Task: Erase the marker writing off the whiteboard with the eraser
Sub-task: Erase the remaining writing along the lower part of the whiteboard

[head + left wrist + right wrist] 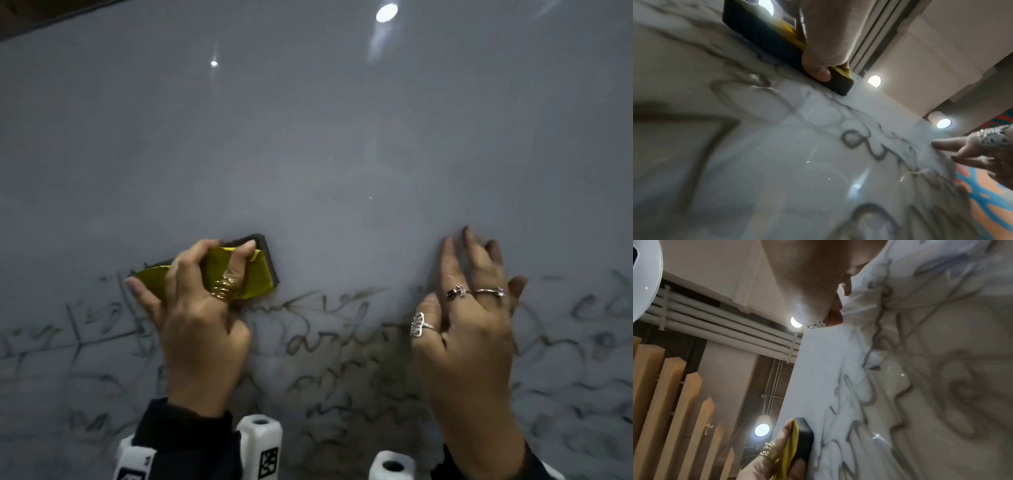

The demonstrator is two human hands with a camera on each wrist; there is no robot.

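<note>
Head view shows the left hand [202,329] gripping the yellow eraser [253,274] against the whiteboard [342,137] above the writing [325,339], the right hand [469,332] spread flat, fingers straight.

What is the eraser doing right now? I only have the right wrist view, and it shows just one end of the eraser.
Observer: The left hand grips the eraser by its yellow back, at the top edge of the writing.
Operator: Is the dark pad touching the board?
Observer: Yes. The left wrist view shows the pad's long edge flat on the whiteboard.
Operator: How much is cleaned?
Observer: The head view shows the board above the eraser bare; smeared writing fills everything below.
Operator: And the right hand?
Observer: The right hand is open, fingers spread on the board, holding nothing.
</note>
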